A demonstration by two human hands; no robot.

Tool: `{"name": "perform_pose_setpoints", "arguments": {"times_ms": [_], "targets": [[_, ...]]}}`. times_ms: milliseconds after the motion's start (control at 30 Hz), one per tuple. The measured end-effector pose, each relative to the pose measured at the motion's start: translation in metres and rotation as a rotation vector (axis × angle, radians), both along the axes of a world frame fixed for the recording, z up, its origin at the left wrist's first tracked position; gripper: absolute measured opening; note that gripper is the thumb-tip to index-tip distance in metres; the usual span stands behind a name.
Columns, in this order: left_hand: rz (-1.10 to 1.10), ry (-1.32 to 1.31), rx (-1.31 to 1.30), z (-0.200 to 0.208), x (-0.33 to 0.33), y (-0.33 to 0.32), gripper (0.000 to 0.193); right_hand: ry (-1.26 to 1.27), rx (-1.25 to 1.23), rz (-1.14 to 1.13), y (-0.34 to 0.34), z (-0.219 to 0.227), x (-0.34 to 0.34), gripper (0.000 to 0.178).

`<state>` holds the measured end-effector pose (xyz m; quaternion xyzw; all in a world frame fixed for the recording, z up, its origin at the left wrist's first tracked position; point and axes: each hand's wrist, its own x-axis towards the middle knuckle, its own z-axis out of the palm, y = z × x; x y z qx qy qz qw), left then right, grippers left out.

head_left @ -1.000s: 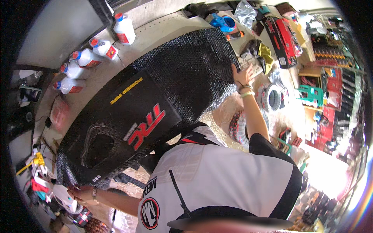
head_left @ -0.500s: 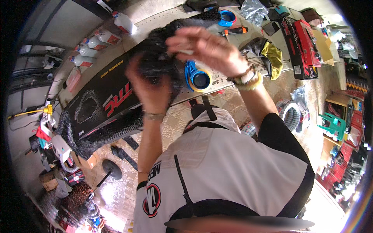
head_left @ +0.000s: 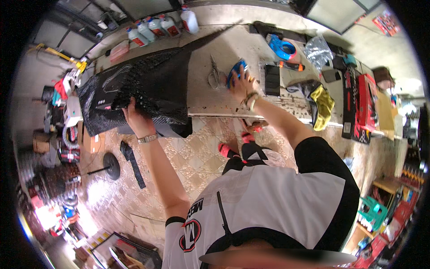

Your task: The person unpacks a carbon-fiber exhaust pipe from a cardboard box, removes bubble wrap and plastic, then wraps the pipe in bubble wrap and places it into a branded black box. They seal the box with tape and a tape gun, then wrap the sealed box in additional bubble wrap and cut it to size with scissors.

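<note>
A long black box (head_left: pixel 96 105) lies at the left of the table, partly covered by a black bubble wrap sheet (head_left: pixel 163 76). My left hand (head_left: pixel 138 121) grips the wrap near the box's front side, its fingertips partly hidden. The sheet spreads over the box's right part and tapers to a point at the back. On the table's middle, my right hand (head_left: pixel 244 86) has its fingers round a blue tape dispenser (head_left: pixel 237 69), which looks tilted on edge. Scissors (head_left: pixel 215 75) lie just left of it.
A second blue tape dispenser (head_left: pixel 282 47), an orange-and-black cutter (head_left: pixel 292 66), a dark phone (head_left: pixel 272 80) and yellow-grey gloves (head_left: pixel 320 101) lie to the right. A red box (head_left: pixel 367 101) stands at the right end. Several white bottles (head_left: pixel 154 28) line the back left.
My hands have moved apart: left toward the front of the box, right down to the tape dispenser. The bunched wrap now spreads over the box, and scissors show on the table.
</note>
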<state>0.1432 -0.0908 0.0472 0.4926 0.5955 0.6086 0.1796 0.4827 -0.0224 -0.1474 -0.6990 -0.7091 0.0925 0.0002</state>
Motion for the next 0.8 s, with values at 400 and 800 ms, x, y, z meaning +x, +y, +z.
{"name": "perform_pose_setpoints", "arguments": {"times_ms": [400,800], "targets": [[-0.364,-0.831,0.232,-0.072,0.164,-0.079,0.052,0.000,0.083,0.319,0.056,0.014,-0.023,0.061],[0.350,-1.604,-0.390,-0.250,0.358,-0.105,0.051,1.399,-0.782,-0.232,0.013,0.003,0.151,0.040]]}}
